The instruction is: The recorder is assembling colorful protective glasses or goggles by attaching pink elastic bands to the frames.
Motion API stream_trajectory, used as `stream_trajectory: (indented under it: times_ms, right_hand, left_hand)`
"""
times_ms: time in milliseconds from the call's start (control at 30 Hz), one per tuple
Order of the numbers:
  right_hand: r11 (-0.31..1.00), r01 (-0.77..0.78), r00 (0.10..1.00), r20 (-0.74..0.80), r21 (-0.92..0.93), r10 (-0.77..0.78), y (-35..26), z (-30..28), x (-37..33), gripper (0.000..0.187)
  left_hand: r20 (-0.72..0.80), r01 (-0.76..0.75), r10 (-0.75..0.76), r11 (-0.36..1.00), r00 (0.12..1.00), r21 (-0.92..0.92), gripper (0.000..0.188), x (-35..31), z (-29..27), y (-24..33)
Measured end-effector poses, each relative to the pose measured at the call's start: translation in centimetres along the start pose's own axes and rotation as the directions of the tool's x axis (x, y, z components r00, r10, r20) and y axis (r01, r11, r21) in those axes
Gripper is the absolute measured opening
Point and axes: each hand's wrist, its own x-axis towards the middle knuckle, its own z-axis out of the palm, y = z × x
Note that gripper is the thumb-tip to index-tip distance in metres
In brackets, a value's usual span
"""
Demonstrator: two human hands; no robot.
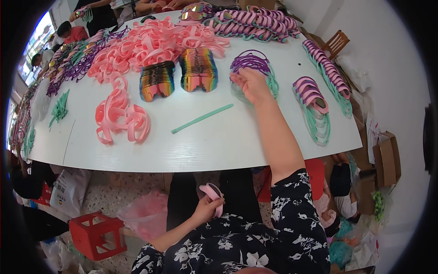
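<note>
My left hand (pixel 206 211) is at my lap, below the table edge, with its fingers closed on a curved pink goggle frame (pixel 208 191). My right arm stretches across the table. Its hand (pixel 250 83) is over a loose bundle of purple straps (pixel 251 61) and mint-green straps (pixel 273 85); the fingers look loosely bent and apart, with nothing visible between them. One mint-green strap (pixel 203 118) lies alone in front of me. Beyond it stand two rows of shiny rainbow lenses (pixel 157 80) (pixel 199 68).
A large heap of pink strips (pixel 150 43) covers the back of the white table (pixel 159 157). Rows of pink goggles with straps (pixel 312 93) (pixel 326 68) lie at the right, more at the back (pixel 255 25). A red stool (pixel 98 235) stands below left. Other people work at the far left.
</note>
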Motion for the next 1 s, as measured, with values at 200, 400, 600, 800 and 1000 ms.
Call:
stream_trajectory:
  times_ms: [200, 400, 600, 800, 1000]
  right_hand:
    - [0.977, 0.183, 0.945, -0.253, -0.11, -0.205, -1.3, -1.5, -3.0, 0.016]
    - [0.913, 0.288, 0.928, -0.151, -0.289, -0.341, -6.2, 0.2, -15.1, 0.022]
    - [0.889, 0.192, 0.969, -0.061, -0.416, -0.238, -6.8, -1.1, -19.8, 0.027]
    - [0.813, 0.392, 0.867, -0.122, -0.431, -0.483, -9.5, 0.1, -21.9, 0.028]
    - [0.484, 0.39, 0.796, 0.023, -0.784, -0.605, -5.6, 0.1, -32.2, 0.023]
  left_hand:
    - [0.015, -0.024, 0.024, 1.0, 1.0, 0.003, 0.034, -0.5, -0.7, -0.2]
    - [0.012, -0.077, 0.076, 0.995, 0.997, 0.069, 0.034, -1.5, 0.9, 1.2]
    - [0.041, -0.055, 0.054, 0.998, 0.998, 0.022, 0.034, -1.2, 2.5, 0.5]
    - [0.005, -0.061, 0.061, 0.996, 0.998, 0.059, 0.036, -2.1, 3.0, 0.8]
    - [0.116, -0.1, 0.104, 0.994, 0.988, -0.039, 0.038, -4.0, 3.8, 2.9]
